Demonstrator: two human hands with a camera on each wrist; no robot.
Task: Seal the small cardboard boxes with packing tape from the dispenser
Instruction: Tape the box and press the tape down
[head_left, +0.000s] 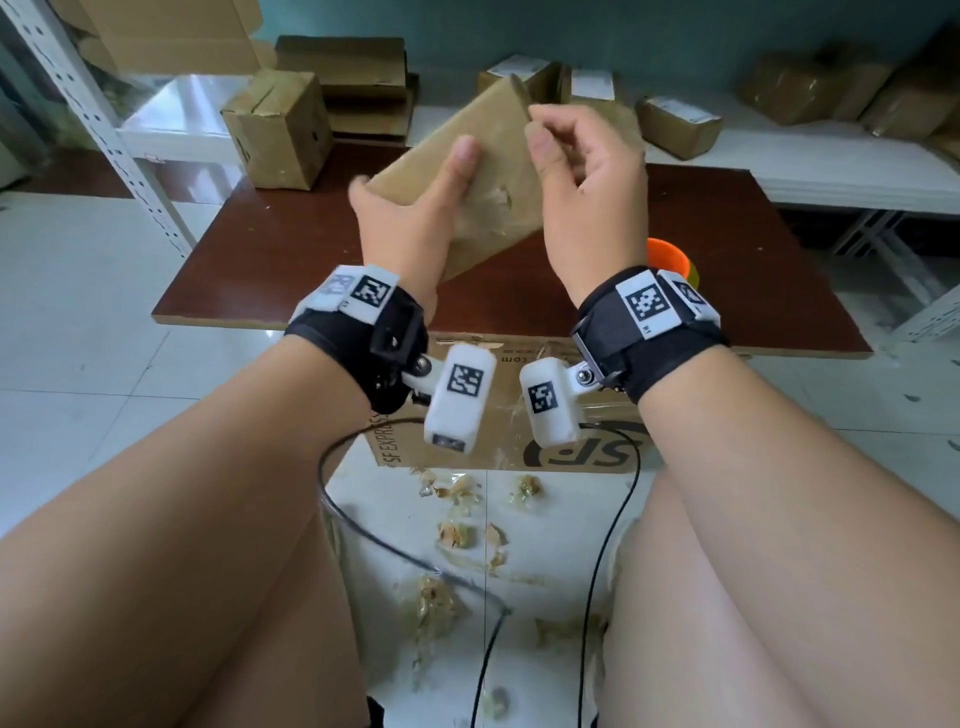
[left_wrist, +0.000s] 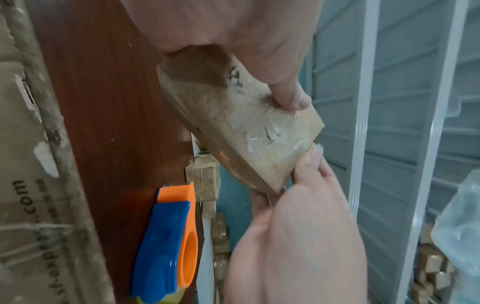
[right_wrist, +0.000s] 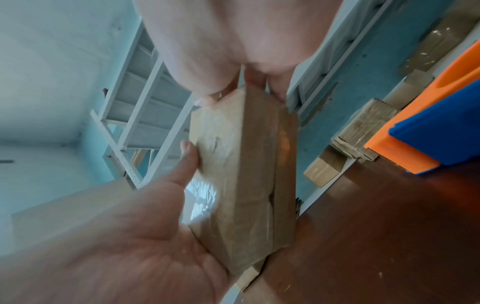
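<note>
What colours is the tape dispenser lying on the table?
Blue and orange: the tape dispenser has a blue body beside an orange part. The left wrist view shows it best.

Matt cardboard box under glossy wrinkled tape; glossy reddish wood-look tabletop.
</note>
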